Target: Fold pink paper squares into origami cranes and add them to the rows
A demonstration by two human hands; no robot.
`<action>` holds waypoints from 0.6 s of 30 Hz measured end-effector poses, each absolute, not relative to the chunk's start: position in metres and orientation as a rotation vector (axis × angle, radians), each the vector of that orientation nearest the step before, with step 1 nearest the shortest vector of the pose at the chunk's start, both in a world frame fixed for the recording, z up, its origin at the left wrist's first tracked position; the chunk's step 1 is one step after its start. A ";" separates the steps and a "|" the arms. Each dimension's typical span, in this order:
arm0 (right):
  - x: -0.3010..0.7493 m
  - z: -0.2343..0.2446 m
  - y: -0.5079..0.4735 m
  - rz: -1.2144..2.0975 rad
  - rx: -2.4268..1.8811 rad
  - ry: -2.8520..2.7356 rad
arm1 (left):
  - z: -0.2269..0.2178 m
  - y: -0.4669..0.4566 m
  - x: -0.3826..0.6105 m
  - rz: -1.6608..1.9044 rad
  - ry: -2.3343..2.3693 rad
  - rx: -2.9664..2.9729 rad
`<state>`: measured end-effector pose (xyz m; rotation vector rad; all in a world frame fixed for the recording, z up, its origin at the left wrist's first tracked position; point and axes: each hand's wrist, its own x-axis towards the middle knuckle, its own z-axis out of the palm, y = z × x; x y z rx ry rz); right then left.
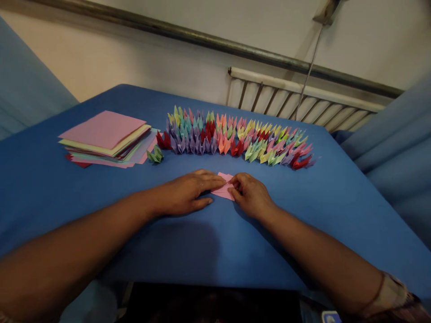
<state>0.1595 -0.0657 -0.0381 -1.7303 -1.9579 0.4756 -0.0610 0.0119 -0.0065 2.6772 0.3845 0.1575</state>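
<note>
A small pink folded paper (223,187) lies on the blue table (67,188) between my hands. My left hand (186,194) rests flat on the table, its fingers stretched out with the tips pressing the paper's left edge. My right hand (251,194) is curled, its fingertips pinching the paper's right side. Most of the paper is hidden under my fingers.
Behind my hands stands a long row of several folded paper pieces in many colours (235,137). A single green folded piece (155,155) sits left of it, beside a stack of coloured square sheets (107,137). A radiator (296,101) is beyond the table's far edge.
</note>
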 end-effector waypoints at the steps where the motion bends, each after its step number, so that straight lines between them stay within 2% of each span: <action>1: 0.160 -0.038 -0.066 0.480 -1.744 -1.943 | -0.009 0.011 -0.060 0.150 0.384 2.684; 10: 0.172 -0.043 -0.058 0.306 -1.787 -1.928 | -0.020 0.004 -0.047 0.287 0.361 2.826; 18: 0.175 -0.040 -0.051 0.583 -1.817 -1.796 | -0.025 0.003 -0.039 0.347 0.348 2.918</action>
